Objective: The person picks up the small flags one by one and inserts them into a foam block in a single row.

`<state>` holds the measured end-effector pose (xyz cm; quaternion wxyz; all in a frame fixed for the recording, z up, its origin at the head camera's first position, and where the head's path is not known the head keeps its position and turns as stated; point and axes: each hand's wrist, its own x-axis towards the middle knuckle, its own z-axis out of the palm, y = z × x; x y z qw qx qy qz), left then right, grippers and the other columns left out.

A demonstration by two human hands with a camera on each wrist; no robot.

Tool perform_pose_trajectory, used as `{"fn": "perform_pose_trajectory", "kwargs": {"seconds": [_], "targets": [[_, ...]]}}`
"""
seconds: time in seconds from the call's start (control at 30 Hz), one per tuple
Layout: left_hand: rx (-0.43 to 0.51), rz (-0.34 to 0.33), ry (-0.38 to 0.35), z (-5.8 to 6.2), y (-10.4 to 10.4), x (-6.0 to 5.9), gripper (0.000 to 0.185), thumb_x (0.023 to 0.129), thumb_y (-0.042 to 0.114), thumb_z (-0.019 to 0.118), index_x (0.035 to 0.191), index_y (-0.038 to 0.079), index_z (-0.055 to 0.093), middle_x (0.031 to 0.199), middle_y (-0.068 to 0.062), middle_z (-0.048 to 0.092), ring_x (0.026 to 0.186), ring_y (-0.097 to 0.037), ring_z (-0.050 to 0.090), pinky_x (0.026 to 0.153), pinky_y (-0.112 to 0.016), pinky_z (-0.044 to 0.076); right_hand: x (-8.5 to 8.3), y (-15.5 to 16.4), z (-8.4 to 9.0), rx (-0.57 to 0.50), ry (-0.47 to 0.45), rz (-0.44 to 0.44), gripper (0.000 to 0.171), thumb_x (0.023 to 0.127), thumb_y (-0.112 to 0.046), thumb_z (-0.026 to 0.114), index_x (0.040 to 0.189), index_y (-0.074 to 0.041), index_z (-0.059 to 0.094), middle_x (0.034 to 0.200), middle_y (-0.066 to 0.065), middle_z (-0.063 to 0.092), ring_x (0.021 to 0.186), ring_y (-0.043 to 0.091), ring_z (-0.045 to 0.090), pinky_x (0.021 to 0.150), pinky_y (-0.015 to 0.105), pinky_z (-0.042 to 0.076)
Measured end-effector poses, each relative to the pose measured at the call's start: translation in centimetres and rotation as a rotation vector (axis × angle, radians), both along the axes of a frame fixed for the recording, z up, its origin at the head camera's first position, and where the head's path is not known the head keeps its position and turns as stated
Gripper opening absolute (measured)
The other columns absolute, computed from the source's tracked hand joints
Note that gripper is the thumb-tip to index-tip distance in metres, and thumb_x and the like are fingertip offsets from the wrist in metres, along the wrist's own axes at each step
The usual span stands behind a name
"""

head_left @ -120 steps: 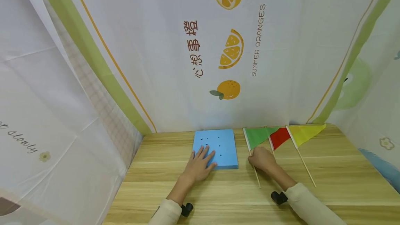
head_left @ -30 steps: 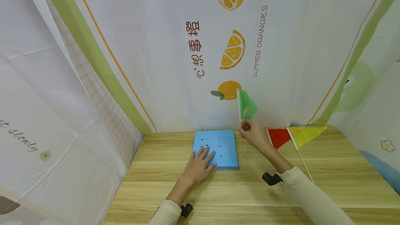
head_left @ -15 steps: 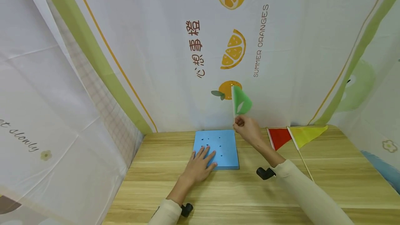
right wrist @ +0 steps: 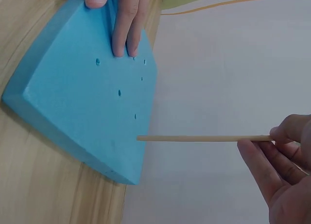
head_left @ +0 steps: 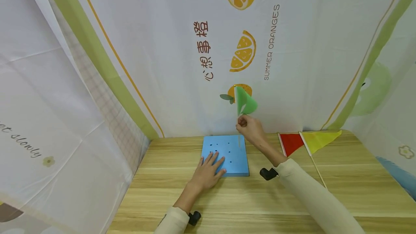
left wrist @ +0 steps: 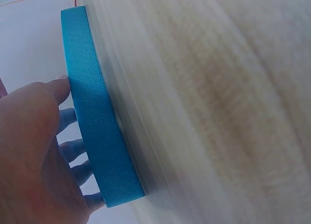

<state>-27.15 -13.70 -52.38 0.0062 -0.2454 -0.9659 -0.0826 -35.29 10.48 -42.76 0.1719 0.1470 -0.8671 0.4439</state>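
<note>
Green cloth is hanging from the stick that the right hand (head_left: 250, 129) is pinching between thumb and fingertips: the green flag (head_left: 244, 101) is standing upright above the far right part of the blue foam block (head_left: 227, 152). In the right wrist view the bare wooden stick (right wrist: 204, 138) is running from those curled fingers (right wrist: 286, 136) to the block's top face, its tip meeting the foam near the right edge, beside a scatter of small holes; whether it is sunk in or only touching cannot be told.

Fingers straight and spread, the left hand (head_left: 208, 170) is lying flat on the near left corner of the block, pressing it against the wooden table (head_left: 227, 205). The left wrist view is showing the thumb (left wrist: 56, 88) against the block's side wall.

Just to the right of the block, a red flag (head_left: 290, 143) and a yellow flag (head_left: 318, 138) are lying flat on the table near its back edge, overlapping, their sticks pointing toward the person. Cream sleeves are covering both forearms. Printed white fabric with oranges is hanging behind and to both sides.
</note>
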Motion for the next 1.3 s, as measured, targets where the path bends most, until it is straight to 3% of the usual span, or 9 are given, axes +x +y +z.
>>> {"fn": "perform_pose_trajectory", "kwargs": {"seconds": [0.37, 0.7, 1.3], "targets": [[-0.003, 0.002, -0.004, 0.2, 0.1, 0.0, 0.060, 0.113, 0.051, 0.045, 0.166, 0.022, 0.043, 0.176, -0.011, 0.031, 0.164, -0.036, 0.027, 0.131, -0.064, 0.025, -1.3, -1.7, -0.1, -0.016, 0.017, 0.010, 0.008, 0.096, -0.008, 0.073, 0.099, 0.000, 0.071, 0.097, 0.015, 0.076, 0.093, 0.030, 0.076, 0.083, 0.043, 0.065], [-0.013, 0.014, -0.008, -0.2, 0.1, -0.2, 0.060, 0.113, 0.052, 0.045, 0.166, 0.024, 0.043, 0.176, -0.009, 0.030, 0.165, -0.034, 0.026, 0.131, -0.063, 0.025, -2.4, -2.7, -1.2, -0.053, 0.004, 0.015, 0.008, 0.098, -0.008, 0.073, 0.100, 0.000, 0.071, 0.098, 0.016, 0.078, 0.094, 0.031, 0.078, 0.082, 0.043, 0.066], [-0.020, 0.020, -0.009, -0.2, 0.1, -0.2, 0.060, 0.113, 0.052, 0.045, 0.166, 0.024, 0.043, 0.176, -0.009, 0.031, 0.164, -0.034, 0.027, 0.131, -0.063, 0.026, -3.0, -3.5, -2.5, -0.057, 0.009, 0.020, 0.007, 0.099, -0.007, 0.072, 0.102, 0.000, 0.072, 0.100, 0.016, 0.077, 0.096, 0.031, 0.077, 0.085, 0.044, 0.066]]}}
